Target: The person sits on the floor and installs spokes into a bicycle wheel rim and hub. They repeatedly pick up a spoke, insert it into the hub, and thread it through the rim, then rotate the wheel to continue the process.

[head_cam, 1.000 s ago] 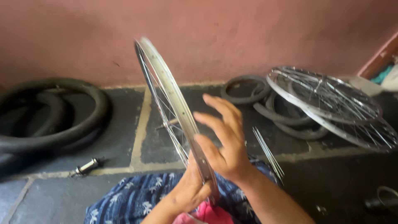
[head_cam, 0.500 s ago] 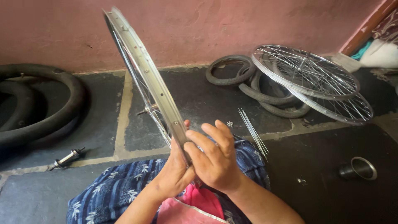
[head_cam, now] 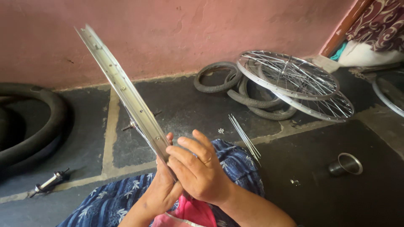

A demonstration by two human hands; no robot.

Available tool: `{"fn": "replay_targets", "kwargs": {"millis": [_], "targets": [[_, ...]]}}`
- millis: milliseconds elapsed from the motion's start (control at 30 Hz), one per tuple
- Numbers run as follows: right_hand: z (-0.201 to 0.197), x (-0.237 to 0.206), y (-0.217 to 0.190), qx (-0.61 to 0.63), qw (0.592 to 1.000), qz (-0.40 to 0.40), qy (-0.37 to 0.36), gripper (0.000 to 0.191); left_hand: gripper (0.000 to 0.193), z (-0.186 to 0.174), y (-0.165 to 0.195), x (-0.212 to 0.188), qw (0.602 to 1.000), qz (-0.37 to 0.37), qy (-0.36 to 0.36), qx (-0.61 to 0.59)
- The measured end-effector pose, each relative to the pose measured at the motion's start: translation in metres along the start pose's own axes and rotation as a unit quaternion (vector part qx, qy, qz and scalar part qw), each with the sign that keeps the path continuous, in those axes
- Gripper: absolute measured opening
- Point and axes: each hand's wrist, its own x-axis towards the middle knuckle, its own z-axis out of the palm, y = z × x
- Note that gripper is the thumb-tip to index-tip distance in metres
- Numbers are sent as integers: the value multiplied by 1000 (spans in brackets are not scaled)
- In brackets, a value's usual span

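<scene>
Loose spokes (head_cam: 244, 135) beside held rim (head_cam: 126, 94)

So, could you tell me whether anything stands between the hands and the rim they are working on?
Nothing visible does. Both the left hand and the right hand already grip the lower end of the rim, which rises tilted to the upper left. The loose spokes lie apart on the floor to the right.
</scene>
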Motion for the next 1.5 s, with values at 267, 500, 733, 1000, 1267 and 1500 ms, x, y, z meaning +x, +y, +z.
{"fn": "replay_targets", "kwargs": {"millis": [267,500,733,1000,1267,1500], "targets": [[-4,1,4,19,1000,13,-22,22,86,0,-4,-3,998,17,-10,56],[-1,0,6,54,998,3,-17,18,90,0,-6,-5,1000,1,-8,20],[-1,-1,10,42,999,-22,-16,13,91,1,-8,-5,1000,-8,-17,22],[-10,-1,13,48,998,-12,-37,14,93,2,-7,-2,998,21,-15,64],[-2,-7,15,38,999,-27,-23,13,90,4,-5,-1,1000,2,-4,26],[3,-9,12,-9,999,-46,0,8,88,2,-4,0,999,-2,-16,42]]}}
